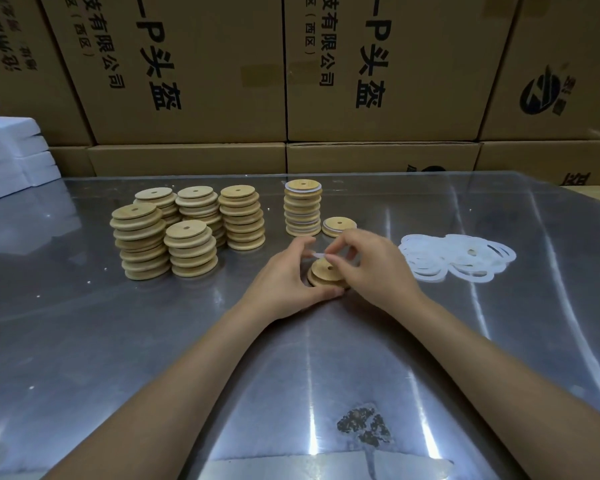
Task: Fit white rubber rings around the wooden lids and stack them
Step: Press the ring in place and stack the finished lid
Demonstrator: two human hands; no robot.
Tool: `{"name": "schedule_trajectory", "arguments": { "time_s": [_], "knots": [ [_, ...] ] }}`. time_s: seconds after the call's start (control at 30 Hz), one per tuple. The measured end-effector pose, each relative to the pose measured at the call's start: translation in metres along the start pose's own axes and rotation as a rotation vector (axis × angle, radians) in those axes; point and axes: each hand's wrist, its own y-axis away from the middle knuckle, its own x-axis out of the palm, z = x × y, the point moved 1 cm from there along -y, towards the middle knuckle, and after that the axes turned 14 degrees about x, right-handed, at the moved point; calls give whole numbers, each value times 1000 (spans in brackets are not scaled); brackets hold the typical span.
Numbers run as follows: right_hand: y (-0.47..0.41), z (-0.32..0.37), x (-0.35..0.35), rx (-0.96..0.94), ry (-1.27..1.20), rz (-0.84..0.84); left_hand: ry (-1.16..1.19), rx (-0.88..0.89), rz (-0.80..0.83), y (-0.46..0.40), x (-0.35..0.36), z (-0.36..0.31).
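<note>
A wooden lid (323,273) with a centre hole lies on the metal table (118,341) between my hands. My left hand (288,275) curls round its left and near edge. My right hand (371,261) pinches a white rubber ring (318,254) just above the lid's far edge. Behind them stands a stack of lids with white rings (302,207), with a single ringed lid (338,226) to its right. Several stacks of bare wooden lids (187,230) stand to the left. A heap of loose white rings (454,256) lies to the right.
Brown cardboard boxes (378,71) with printed characters form a wall behind the table. White foam sheets (11,150) are piled at the far left. A dark stain (362,426) marks the table near its front edge.
</note>
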Motion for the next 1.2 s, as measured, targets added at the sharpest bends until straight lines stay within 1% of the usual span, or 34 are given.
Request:
{"name": "schedule_trajectory", "arguments": {
  "time_s": [0.13,0.3,0.37,0.43,0.5,0.53,0.63,0.7,0.77,0.83,0.9,1.03,1.2],
  "knots": [
    [2,3,0,48,-74,145,30,16,0,0,1,1],
    [-1,2,0,62,-57,224,92,50,-11,0,0,1],
    [-3,-5,3,129,6,260,96,72,-23,0,1,0],
    [-3,-11,7,213,84,337,66,122,-41,0,1,0],
    [-2,-15,9,275,53,384,9,196,-61,1,-1,-3],
    [-3,-15,8,302,-27,374,-9,236,-75,1,-1,-5],
    [-6,-13,5,359,-298,274,-45,329,-105,2,-2,-11],
    [-7,-12,3,365,-379,215,-31,338,-92,2,-2,-14],
    [-7,-12,1,362,-440,174,67,275,-92,1,-2,-16],
    [-6,-11,-1,374,-556,167,176,174,-168,1,-3,-18],
    [-5,-10,0,383,-639,190,195,104,-266,0,-6,-19],
    [-3,-5,3,323,-673,210,211,37,-325,0,-11,-17],
    [-5,-4,0,225,-529,72,284,-24,-393,0,-14,-18]
  ]
}}
